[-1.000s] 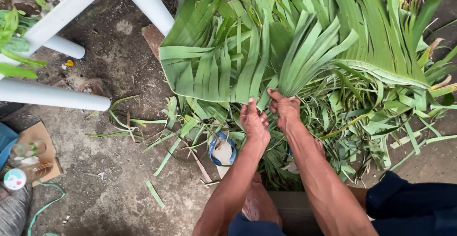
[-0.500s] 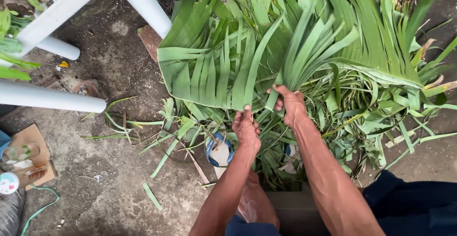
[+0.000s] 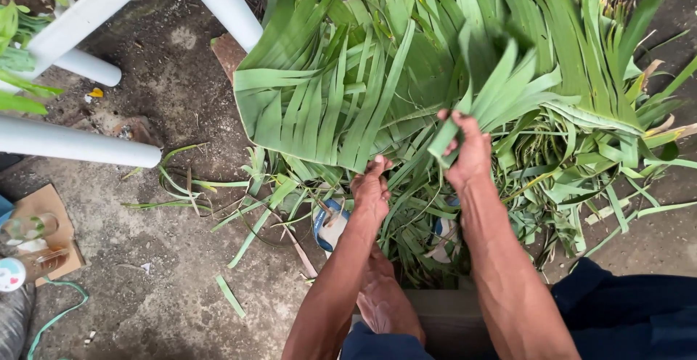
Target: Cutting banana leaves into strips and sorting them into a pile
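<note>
A big heap of long green leaves (image 3: 435, 77) covers the ground in front of me, many torn into strips. My right hand (image 3: 466, 149) is closed around a bunch of leaf strips (image 3: 501, 84) and lifts them above the heap. My left hand (image 3: 372, 189) pinches the lower edge of a wide split leaf (image 3: 319, 106) on the left side of the pile. My bare foot (image 3: 385, 302) rests on the ground below, between my forearms.
White plastic chair legs (image 3: 72, 142) stand at the upper left. A piece of cardboard with glasses (image 3: 36, 236) lies at the left edge, a green cord (image 3: 62, 313) beside it. Blue and white sandals (image 3: 330, 222) lie under the leaves. Loose strips litter the concrete.
My right hand rose and moved right, pulling a bunch of strips up out of the pile. My left hand shifted slightly, still at the wide leaf's edge.
</note>
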